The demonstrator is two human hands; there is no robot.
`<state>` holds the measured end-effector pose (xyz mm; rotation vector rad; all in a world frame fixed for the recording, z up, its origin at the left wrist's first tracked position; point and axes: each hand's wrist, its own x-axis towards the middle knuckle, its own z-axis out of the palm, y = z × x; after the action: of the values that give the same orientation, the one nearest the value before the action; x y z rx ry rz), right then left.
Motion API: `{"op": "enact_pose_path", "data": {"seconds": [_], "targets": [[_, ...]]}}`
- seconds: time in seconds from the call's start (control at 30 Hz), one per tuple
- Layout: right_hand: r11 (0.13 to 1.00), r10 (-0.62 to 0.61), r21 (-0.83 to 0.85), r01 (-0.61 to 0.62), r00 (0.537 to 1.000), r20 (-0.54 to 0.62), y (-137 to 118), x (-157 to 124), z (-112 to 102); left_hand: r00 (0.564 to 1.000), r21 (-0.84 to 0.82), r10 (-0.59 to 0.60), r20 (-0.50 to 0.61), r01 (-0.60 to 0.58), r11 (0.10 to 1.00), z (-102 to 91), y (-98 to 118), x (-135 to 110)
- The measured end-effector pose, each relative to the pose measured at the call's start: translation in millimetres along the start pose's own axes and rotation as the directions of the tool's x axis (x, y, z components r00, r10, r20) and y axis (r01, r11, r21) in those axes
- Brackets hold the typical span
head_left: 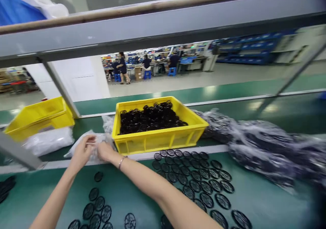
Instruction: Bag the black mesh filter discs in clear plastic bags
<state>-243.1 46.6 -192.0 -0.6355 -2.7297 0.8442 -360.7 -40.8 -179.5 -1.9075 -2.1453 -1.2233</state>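
Note:
My left hand (82, 153) and my right hand (105, 151) meet over a clear plastic bag (94, 152) at the back edge of the green workbench (132, 191). Both hands pinch the thin bag, just left of a yellow plastic crate (158, 142) heaped with black round mesh discs (150, 118). More of these discs lie flat in loose rows on the bench, on both sides of my right forearm. One single disc (98, 176) lies closest to my hands.
A large clear bag of black discs (265, 147) sprawls at the right. Another yellow crate (40, 120) and a white plastic bag (48, 140) sit at the left. A grey metal shelf rail (163, 29) crosses above, with seated workers far beyond.

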Motion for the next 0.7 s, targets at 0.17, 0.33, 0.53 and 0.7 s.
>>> {"op": "enact_pose_path", "data": {"seconds": [0.17,0.33,0.53,0.7], "targets": [[0.994,-0.002,-0.109,-0.01,0.994,-0.107,4,-15,-6,0.935,0.318,0.278,0.219,-0.338,0.886,-1.4,-62,-2],[0.988,-0.147,-0.09,0.128,0.957,-0.249,0,-67,-44,0.924,0.519,0.291,0.249,-0.381,0.765,23.8,-93,-2],[0.89,-0.015,0.364,0.273,0.818,-0.575,23,-215,-167,0.927,0.645,0.062,0.369,-0.304,0.701,11.4,-57,8],[0.779,0.34,0.605,0.167,0.698,-0.63,60,-329,-220,0.94,0.266,0.082,0.33,-0.176,0.948,-10.6,94,20]]}}
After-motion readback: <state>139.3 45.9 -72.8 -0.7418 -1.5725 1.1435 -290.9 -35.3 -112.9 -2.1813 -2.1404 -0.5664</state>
